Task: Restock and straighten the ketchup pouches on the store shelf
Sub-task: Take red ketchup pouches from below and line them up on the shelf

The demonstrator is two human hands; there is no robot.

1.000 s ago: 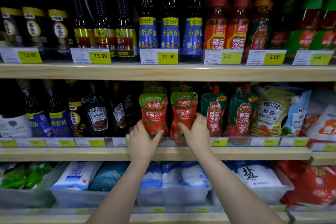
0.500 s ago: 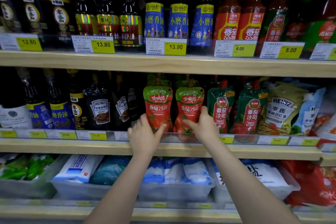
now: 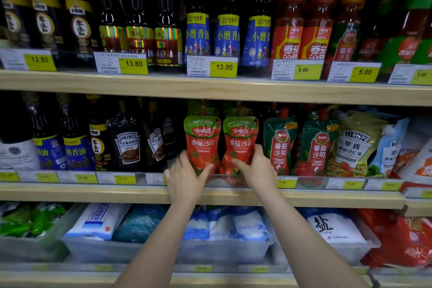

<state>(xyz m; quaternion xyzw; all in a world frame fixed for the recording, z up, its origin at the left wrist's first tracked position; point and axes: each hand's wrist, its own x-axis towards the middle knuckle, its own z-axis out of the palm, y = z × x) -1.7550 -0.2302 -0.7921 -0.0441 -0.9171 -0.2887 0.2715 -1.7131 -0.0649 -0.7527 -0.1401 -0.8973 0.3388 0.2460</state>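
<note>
Two red ketchup pouches with green tops stand upright side by side at the front of the middle shelf (image 3: 117, 194). My left hand (image 3: 187, 177) holds the lower part of the left pouch (image 3: 202, 138), thumb across its front and fingers round its left edge. My right hand (image 3: 256, 168) grips the right pouch (image 3: 240, 138) the same way, thumb on the front and fingers round the right edge. More pouches of the same kind stand behind them, mostly hidden. A clear plastic rail crosses in front of the pouch bottoms.
Two green ketchup pouches (image 3: 280, 145) stand just right of my right hand, then a Heinz dressing pouch (image 3: 357, 145). Dark sauce bottles (image 3: 127, 142) crowd the left. Tall bottles (image 3: 288, 30) fill the upper shelf. Bins of salt bags (image 3: 327, 227) sit below.
Both hands stay on the same two pouches. The pouches sit slightly straighter and closer together, and my right hand has slid to the right pouch's outer edge.
</note>
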